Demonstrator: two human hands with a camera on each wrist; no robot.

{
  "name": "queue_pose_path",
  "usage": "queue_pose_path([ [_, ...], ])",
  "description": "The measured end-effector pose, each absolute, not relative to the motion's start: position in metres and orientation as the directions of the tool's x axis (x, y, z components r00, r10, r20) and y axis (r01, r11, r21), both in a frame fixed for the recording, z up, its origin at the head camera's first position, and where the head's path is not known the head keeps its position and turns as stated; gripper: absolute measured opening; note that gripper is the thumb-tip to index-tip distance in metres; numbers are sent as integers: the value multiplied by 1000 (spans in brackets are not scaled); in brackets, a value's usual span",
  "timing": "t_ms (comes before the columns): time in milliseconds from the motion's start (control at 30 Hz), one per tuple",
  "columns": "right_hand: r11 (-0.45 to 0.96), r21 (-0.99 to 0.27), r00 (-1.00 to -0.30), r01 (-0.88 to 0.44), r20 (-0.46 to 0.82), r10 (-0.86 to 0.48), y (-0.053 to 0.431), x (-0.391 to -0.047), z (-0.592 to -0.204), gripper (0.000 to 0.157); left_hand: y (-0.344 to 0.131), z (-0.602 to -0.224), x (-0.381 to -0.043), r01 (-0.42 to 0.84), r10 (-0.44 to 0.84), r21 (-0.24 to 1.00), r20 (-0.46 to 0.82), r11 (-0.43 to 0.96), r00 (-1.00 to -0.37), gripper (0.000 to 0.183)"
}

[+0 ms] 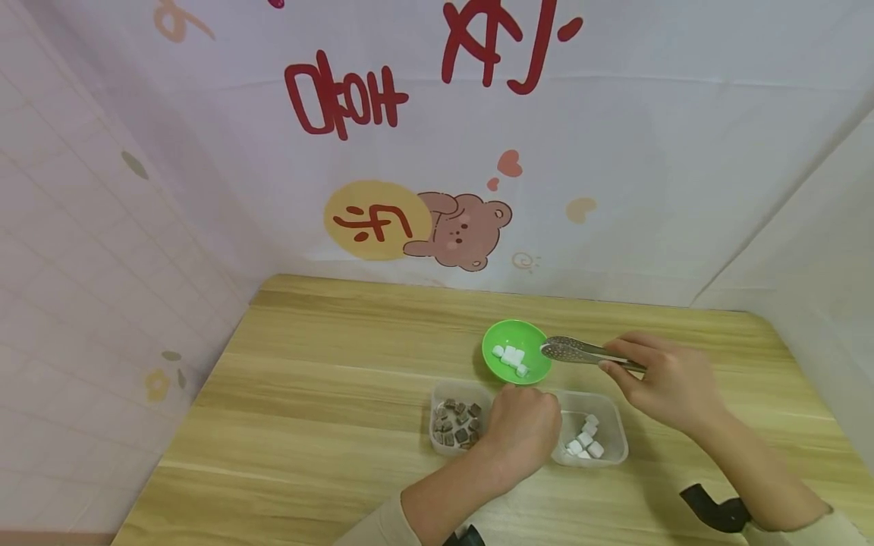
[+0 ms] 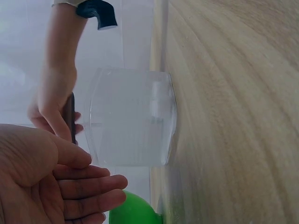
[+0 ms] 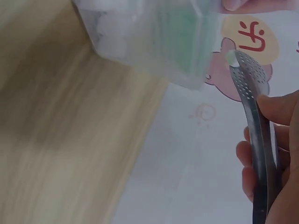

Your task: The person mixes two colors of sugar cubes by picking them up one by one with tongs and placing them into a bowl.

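Note:
My right hand [image 1: 672, 379] grips metal tongs [image 1: 573, 351] with perforated tips. A small white cube [image 3: 231, 58] is pinched between the tips in the right wrist view. In the head view those tips hover at the right rim of a green bowl [image 1: 493, 369], which holds several white cubes [image 1: 514, 357]. My left hand [image 1: 524, 425] hangs between two clear plastic containers and holds nothing; its fingers [image 2: 88, 187] look loosely extended in the left wrist view. The right container [image 1: 620, 447] has several white cubes [image 1: 586, 441] in it. Several dark brownish cubes [image 1: 461, 435] lie in the left container [image 1: 437, 396], partly hidden by my left hand.
Everything stands on a wood-grain table [image 1: 307, 425]. Behind it hangs a white cloth [image 1: 649, 167] printed with a bear and red writing, and pale cloth also closes off both sides. The containers and bowl stand close together.

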State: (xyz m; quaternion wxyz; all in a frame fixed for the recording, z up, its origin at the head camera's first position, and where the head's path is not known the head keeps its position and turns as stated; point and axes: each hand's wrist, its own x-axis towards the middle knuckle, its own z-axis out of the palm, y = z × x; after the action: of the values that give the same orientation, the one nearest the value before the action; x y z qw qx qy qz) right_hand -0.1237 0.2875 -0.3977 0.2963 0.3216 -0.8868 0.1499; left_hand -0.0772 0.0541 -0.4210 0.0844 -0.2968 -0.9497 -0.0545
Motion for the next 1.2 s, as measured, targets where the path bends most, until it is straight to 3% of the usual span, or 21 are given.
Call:
queue_pose_path([
  [200, 739, -103, -621, -666, 625, -472, 282, -132, -414, 25, 55, -420, -78, 564, 551, 30, 173, 825, -816, 38],
  [400, 757, -134, -661, -640, 598, -453, 283, -132, -420, 31, 56, -419, -77, 570, 558, 21, 180, 821, -810, 38],
  [933, 797, -197, -728, -572, 569, -382, 298, -113, -398, 37, 54, -421, -77, 580, 560, 66, 196, 812, -805, 40],
  [1200, 794, -120, -703, -596, 556, -444, 314, -104, -388, 38, 54, -423, -77, 575, 555, 56, 202, 816, -807, 41],
])
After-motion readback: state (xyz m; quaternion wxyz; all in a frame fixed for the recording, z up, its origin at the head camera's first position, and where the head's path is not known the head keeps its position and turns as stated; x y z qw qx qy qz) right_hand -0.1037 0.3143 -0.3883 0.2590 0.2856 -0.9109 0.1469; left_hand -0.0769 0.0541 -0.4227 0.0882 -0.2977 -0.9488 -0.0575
